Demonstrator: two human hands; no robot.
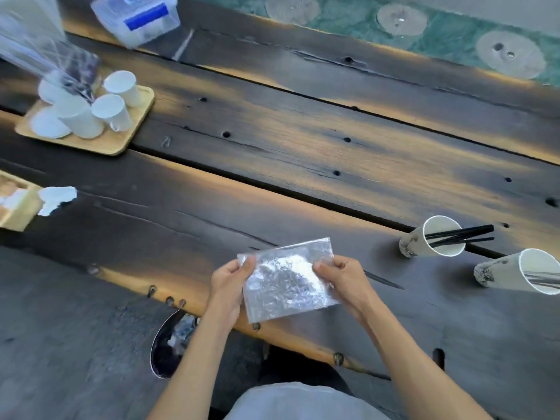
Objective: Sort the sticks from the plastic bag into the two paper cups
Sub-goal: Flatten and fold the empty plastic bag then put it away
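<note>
A crinkled clear plastic bag (288, 280) is held flat over the near edge of the dark wooden table (303, 153). My left hand (230, 280) pinches its left edge and my right hand (339, 274) pinches its right edge. I see no sticks inside it. To the right stand two paper cups. The nearer-to-centre cup (424, 241) holds several black sticks (460, 234). The cup at the far right (512, 274) holds several clear or silvery sticks (542, 280), partly cut off by the frame edge.
At the upper left a wooden tray (121, 144) carries white cups, some upturned, and a clear bag. A plastic box with a blue label (136, 16) lies at the back. A wooden box (15, 207) with white paper sits at the left edge. A shoe (169, 344) shows below.
</note>
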